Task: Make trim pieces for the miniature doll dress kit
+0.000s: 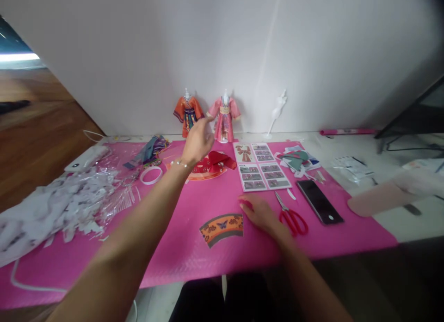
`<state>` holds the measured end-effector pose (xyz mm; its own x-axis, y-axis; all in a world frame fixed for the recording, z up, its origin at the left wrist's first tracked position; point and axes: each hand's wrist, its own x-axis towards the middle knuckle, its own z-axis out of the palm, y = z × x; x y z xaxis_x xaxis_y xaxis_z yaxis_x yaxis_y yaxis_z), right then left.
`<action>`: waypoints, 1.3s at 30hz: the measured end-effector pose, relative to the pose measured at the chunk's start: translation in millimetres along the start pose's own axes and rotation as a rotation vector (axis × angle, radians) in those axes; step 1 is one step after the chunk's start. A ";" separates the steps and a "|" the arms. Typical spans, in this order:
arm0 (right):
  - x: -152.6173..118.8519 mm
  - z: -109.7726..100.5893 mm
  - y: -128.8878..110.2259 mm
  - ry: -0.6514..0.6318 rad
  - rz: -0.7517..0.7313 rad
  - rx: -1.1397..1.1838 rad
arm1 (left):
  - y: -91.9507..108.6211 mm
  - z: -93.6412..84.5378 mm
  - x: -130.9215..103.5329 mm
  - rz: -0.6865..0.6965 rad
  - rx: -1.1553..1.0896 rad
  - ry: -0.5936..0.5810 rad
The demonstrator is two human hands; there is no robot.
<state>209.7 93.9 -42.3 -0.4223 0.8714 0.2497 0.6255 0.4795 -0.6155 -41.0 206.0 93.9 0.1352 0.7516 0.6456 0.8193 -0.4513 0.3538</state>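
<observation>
My left hand [199, 141] reaches far forward, its fingers near the sleeve of a small pink robe [225, 118] on a stand; whether they touch it or hold anything I cannot tell. An orange robe [189, 114] stands just left of it. My right hand [256, 210] rests on the pink mat [173, 248], its fingers curled loosely, with nothing visible in it. Beside it lies a curved orange piece [222, 227] with a butterfly and a grey border. Red fabric [217, 161] lies below my left hand. Red-handled scissors [293, 220] are right of my right hand.
An instruction sheet [262, 167], a black phone [319, 202] and green scraps [294, 159] lie at the right. A bare white mannequin [277, 110] stands by the wall. At the left are white fabric [62, 202], clear plastic and a white tape roll [151, 175].
</observation>
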 end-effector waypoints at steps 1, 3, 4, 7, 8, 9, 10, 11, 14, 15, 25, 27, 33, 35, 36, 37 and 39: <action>-6.2 -2.3 -0.8 0.003 -0.007 -0.016 | 4.2 -3.9 -16.9 -0.027 0.011 -0.015; -22.7 -6.4 -1.9 0.015 -0.024 -0.050 | 13.8 -11.7 -56.0 -0.097 0.042 -0.038; -32.7 -7.6 -2.0 0.022 -0.033 -0.068 | 19.3 -15.7 -78.4 -0.131 0.062 -0.057; -65.2 -6.0 0.4 0.042 -0.061 -0.119 | 38.4 -26.7 -154.7 -0.217 0.139 -0.136; -75.3 -3.7 2.2 0.038 -0.073 -0.139 | 45.0 -29.8 -180.8 -0.252 0.172 -0.157; -84.3 -0.6 4.4 0.019 -0.092 -0.171 | 51.0 -32.3 -205.8 -0.276 0.198 -0.181; -92.1 3.1 6.9 -0.020 -0.122 -0.242 | 56.4 -34.2 -228.7 -0.296 0.223 -0.198; -98.4 7.1 9.4 -0.053 -0.134 -0.310 | 60.8 -35.4 -249.0 -0.315 0.256 -0.223; -109.6 18.4 15.2 -0.099 -0.134 -0.457 | 67.3 -36.3 -291.1 -0.382 0.442 -0.326; -111.3 21.1 16.2 -0.099 -0.131 -0.477 | 67.6 -36.0 -299.1 -0.393 0.477 -0.340; -110.4 19.4 8.8 -0.134 -0.113 -0.519 | 59.5 -30.0 -316.2 -0.389 0.595 -0.349; -109.3 17.8 5.6 -0.119 -0.098 -0.499 | 54.9 -27.4 -319.3 -0.373 0.618 -0.320; -107.3 14.5 4.4 -0.069 -0.082 -0.392 | 41.8 -22.9 -322.6 -0.376 0.587 -0.247; -104.3 14.0 4.8 -0.026 -0.095 -0.338 | 42.6 -24.6 -314.9 -0.400 0.523 -0.249; -101.3 13.8 4.1 0.008 -0.098 -0.312 | 44.8 -26.0 -308.4 -0.410 0.476 -0.264; -97.0 13.6 2.5 0.043 -0.095 -0.286 | 48.1 -27.3 -300.3 -0.413 0.414 -0.292; -84.8 13.2 -3.4 0.078 -0.064 -0.248 | 57.3 -29.2 -280.5 -0.421 0.291 -0.383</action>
<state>234.7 17.0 -71.2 -0.4202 0.8392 0.3451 0.7449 0.5362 -0.3969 -48.3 -44.7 -47.1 -0.0861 0.9789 0.1851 0.9562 0.0291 0.2913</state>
